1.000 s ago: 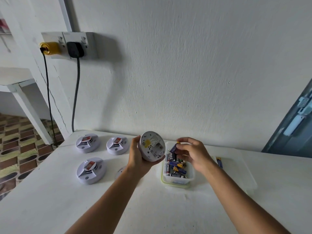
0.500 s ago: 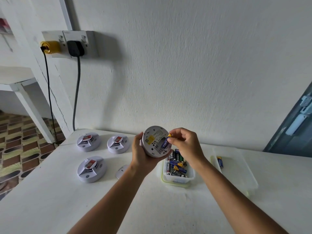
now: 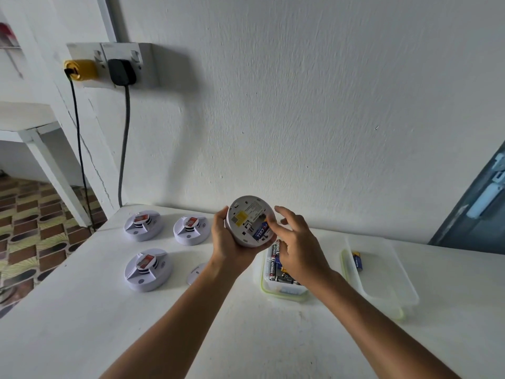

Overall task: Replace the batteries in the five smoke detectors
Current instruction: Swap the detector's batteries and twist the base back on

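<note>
My left hand [image 3: 228, 242] grips a round white smoke detector [image 3: 246, 218] above the table, its back facing me. A blue battery [image 3: 261, 232] lies in the detector's open compartment. My right hand [image 3: 296, 242] has its thumb pressing on that battery, the other fingers spread and relaxed. Below it stands a small clear tub [image 3: 281, 289] holding several batteries. Three more detectors [image 3: 147, 266] [image 3: 142, 225] [image 3: 190, 229] sit face up on the left of the white table [image 3: 82, 310].
A white round cover [image 3: 197, 272] lies partly behind my left forearm. A second clear tub [image 3: 382, 283] at the right holds one blue battery [image 3: 357, 260]. Wall sockets with a yellow plug [image 3: 82, 69] and a black plug [image 3: 121, 72] hang cables down past the table's left corner.
My right hand took a blue battery from the tub, carried it up to the detector and set it into the compartment. Its fingers have since opened.
</note>
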The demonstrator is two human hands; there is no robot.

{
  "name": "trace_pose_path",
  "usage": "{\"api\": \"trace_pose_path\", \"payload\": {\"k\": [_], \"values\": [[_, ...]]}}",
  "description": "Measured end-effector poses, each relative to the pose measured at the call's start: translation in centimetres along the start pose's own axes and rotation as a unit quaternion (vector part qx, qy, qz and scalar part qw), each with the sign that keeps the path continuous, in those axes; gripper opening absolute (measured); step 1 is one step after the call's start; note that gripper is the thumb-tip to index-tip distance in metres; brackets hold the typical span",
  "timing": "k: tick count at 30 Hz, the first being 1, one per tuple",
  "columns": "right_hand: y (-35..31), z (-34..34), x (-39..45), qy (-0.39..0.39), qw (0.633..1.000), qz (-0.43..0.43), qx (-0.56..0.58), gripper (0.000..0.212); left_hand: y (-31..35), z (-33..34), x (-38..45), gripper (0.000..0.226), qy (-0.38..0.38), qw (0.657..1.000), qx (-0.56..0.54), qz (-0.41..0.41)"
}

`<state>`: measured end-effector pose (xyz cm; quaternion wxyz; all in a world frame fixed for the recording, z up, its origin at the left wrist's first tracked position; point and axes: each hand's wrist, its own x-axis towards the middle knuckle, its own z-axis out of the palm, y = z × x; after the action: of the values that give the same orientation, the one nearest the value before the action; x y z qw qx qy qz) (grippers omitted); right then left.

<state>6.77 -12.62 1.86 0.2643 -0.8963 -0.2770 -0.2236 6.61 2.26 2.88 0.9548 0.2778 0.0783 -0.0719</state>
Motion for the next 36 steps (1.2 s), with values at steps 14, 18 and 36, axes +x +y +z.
{"api": "trace_pose_path", "payload": {"k": [14, 18, 36], "values": [[3.8, -0.2, 0.2, -0.078, 0.968, 0.208, 0.117, 0.037, 0.3, -1.3, 1.5, 0.045, 0.036, 0.997, 0.063, -0.009], [3.2, 0.9, 0.5, -0.277, 0.939, 0.166, -0.121, 0.024, -0.2, -1.9, 1.5, 0.043, 0.050, 0.996, 0.067, -0.025], [3.9, -0.9, 1.0, -0.190, 0.757, 0.372, 0.503, 0.042, 0.5, -2.7, 1.3, 0.044, 0.064, 0.995, 0.075, -0.030]]}}
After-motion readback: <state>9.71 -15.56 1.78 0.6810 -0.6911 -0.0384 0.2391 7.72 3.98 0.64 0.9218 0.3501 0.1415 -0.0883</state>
